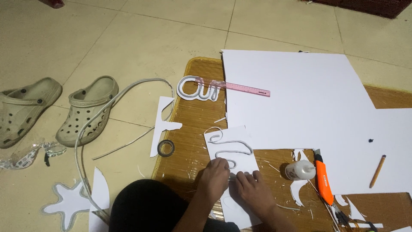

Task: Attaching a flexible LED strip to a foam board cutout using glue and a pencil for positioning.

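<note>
Plainly, hands: two, left hand (214,176) and right hand (254,190), fingers curled, pressing the white strip (231,148) onto the white card (229,150).
Clogs: two (56,109).
Knife: one, orange (322,178).
Glue bottle: one (300,170).

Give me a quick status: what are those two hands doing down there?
Left hand and right hand both pressing grey strip onto small white card. Glue bottle and orange utility knife lie right of the card, apart from it.

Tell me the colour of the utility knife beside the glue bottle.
Orange, with a black tip; the utility knife shows best in the head view.
</note>
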